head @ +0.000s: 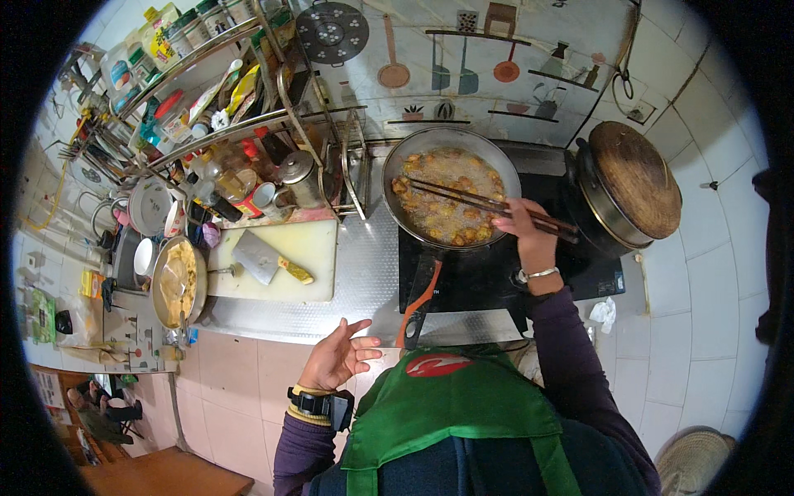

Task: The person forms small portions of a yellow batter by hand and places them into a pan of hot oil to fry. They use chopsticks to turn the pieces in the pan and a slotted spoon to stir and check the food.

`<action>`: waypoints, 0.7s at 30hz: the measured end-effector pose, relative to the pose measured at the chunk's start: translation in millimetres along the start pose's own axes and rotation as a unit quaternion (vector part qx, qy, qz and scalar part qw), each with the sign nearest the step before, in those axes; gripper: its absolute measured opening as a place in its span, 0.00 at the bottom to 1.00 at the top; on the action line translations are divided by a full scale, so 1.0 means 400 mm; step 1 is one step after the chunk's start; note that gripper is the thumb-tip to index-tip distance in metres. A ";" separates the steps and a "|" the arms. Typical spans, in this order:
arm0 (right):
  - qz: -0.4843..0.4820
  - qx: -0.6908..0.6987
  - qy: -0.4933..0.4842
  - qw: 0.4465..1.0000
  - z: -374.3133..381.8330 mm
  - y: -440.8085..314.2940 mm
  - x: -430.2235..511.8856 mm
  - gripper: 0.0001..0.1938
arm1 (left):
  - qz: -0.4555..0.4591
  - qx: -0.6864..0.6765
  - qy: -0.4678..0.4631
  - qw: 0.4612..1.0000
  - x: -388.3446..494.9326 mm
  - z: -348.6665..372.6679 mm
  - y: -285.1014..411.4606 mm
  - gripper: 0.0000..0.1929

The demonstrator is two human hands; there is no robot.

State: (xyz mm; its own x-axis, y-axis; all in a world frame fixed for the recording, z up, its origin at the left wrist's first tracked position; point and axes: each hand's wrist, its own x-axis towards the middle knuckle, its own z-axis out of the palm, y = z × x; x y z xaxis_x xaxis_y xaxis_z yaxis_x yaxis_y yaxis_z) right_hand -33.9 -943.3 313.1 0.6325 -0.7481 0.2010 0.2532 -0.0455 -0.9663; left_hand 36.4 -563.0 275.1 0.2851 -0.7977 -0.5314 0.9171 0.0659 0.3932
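Note:
My right hand (pixel 526 230) grips a pair of long dark chopsticks (pixel 459 193) above a frying pan (pixel 389 214). Their tips touch a browned piece of food (pixel 401 185) near the pan's left side. Bubbling oil surrounds several golden-brown pieces (pixel 469 234), so the pan's floor is mostly hidden. The pan sits on a black cooktop (pixel 477 285), its black and orange handle (pixel 422 304) pointing toward me. Held in the air by the counter's front edge, my left hand (pixel 340 356) has its fingers apart and nothing in it.
A cleaver (pixel 257 257) lies on a white cutting board (pixel 316 248). Left of it, a metal bowl (pixel 200 291) holds batter and a utensil. A lidded pot (pixel 620 211) stands right of the pan. Bottles and jars crowd a metal rack (pixel 291 118). Another person (pixel 102 412) sits at far left.

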 end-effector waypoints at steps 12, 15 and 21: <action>0.050 -0.053 0.007 0.997 -0.067 -0.153 -0.097 0.11 | 0.038 -0.044 0.033 0.998 -0.090 -0.092 -0.016 0.30; 0.022 -0.053 -0.062 0.996 -0.038 -0.121 -0.115 0.09 | 0.040 -0.032 0.038 0.998 -0.092 -0.106 -0.014 0.29; 0.011 -0.050 0.021 0.998 -0.059 -0.109 -0.110 0.08 | 0.038 -0.036 0.073 0.996 -0.132 -0.137 -0.019 0.28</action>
State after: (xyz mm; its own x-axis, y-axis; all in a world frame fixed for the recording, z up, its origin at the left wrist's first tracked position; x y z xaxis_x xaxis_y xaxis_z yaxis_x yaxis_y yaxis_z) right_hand -90.0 -923.9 342.4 0.6056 -0.7765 0.1738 0.1639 -0.0920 -0.9822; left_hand 29.7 -488.5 259.0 0.3880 -0.6930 -0.6076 0.9070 0.1702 0.3851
